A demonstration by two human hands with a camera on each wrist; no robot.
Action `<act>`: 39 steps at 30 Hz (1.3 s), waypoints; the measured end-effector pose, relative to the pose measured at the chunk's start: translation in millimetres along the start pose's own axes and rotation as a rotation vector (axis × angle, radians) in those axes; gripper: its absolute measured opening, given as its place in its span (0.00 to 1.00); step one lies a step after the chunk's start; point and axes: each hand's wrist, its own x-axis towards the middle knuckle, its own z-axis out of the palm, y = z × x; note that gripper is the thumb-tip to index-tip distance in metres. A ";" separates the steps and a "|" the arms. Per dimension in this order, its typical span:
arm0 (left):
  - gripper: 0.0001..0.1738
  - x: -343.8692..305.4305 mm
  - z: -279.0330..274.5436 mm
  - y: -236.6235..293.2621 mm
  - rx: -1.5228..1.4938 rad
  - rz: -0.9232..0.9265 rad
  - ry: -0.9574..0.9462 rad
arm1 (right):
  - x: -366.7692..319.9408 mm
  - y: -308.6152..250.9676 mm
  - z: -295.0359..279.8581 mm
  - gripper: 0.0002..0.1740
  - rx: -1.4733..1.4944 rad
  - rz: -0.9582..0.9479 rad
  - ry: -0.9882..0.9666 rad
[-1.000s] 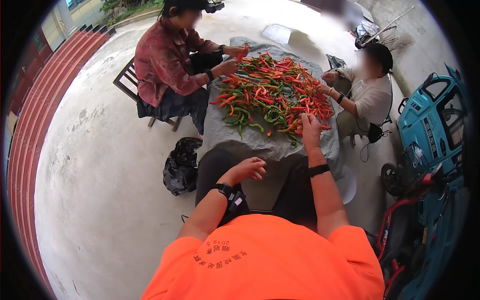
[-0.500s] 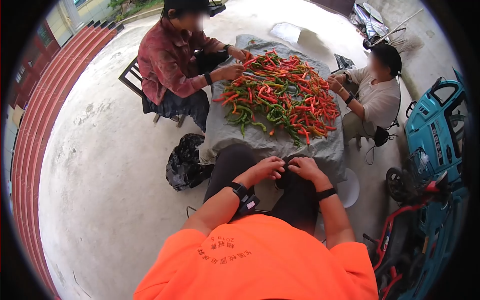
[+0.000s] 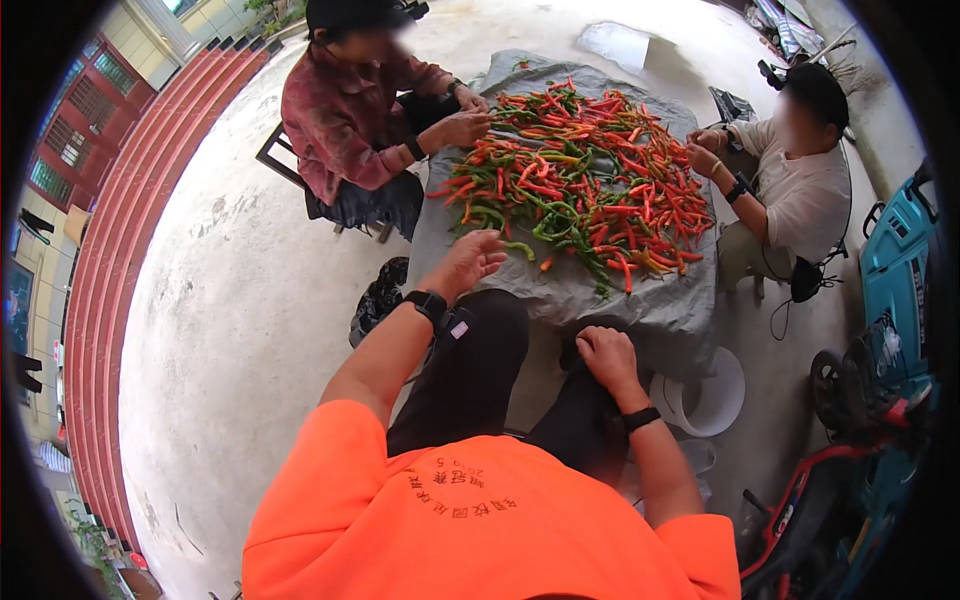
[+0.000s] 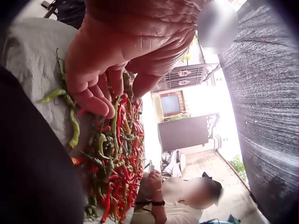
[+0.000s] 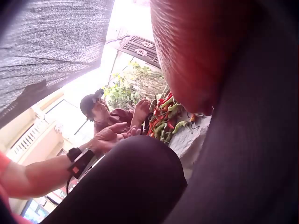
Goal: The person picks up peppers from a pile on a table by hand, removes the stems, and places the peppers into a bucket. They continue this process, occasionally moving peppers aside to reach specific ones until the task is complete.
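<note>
A heap of red and green chili peppers (image 3: 590,190) covers much of the grey cloth (image 3: 470,80) on the table. My left hand (image 3: 463,262) reaches over the table's near left edge, palm side turned toward the right, beside green peppers. In the left wrist view its fingers (image 4: 96,100) are loosely bent, and nothing shows between them and the thumb; green chilies (image 4: 74,128) lie close below. Low over my right thigh is my right hand (image 3: 608,358), its fingers bent downward with their tips hidden; no pepper shows in it. The right wrist view has this hand large and blurred.
A person in a red patterned shirt (image 3: 345,135) sits left of the table, and one in a pale shirt (image 3: 800,185) sits right. A white bucket (image 3: 715,395) stands by the table's right front corner. Black plastic (image 3: 378,300) lies left of my knee; a blue vehicle (image 3: 895,270) stands at right.
My right hand has come back from the heap to near my knee. My left hand has moved from beside it, forward and left to the table edge. The head view has shifted.
</note>
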 end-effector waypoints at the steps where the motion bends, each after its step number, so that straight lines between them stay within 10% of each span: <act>1: 0.19 15.7 -13.2 -0.6 0.064 0.021 0.092 | -2.1 4.3 0.8 0.06 -0.003 0.015 0.010; 10: 0.45 107.8 -72.6 -2.3 0.949 0.133 0.616 | -13.4 31.1 -10.7 0.04 0.049 0.188 0.263; 19: 0.57 129.2 -62.8 25.6 1.282 0.064 0.589 | -1.0 22.2 -11.3 0.04 0.132 0.266 0.259; 31: 0.28 195.2 -127.7 29.8 1.356 0.559 0.248 | 8.0 13.0 -10.3 0.04 0.053 0.339 0.193; 37: 0.19 142.5 -85.3 56.9 1.591 0.519 0.432 | 7.5 13.5 -7.1 0.05 -0.010 0.344 0.184; 39: 0.17 144.7 -89.2 60.9 1.438 0.801 0.455 | 6.5 13.5 -5.6 0.06 -0.033 0.346 0.183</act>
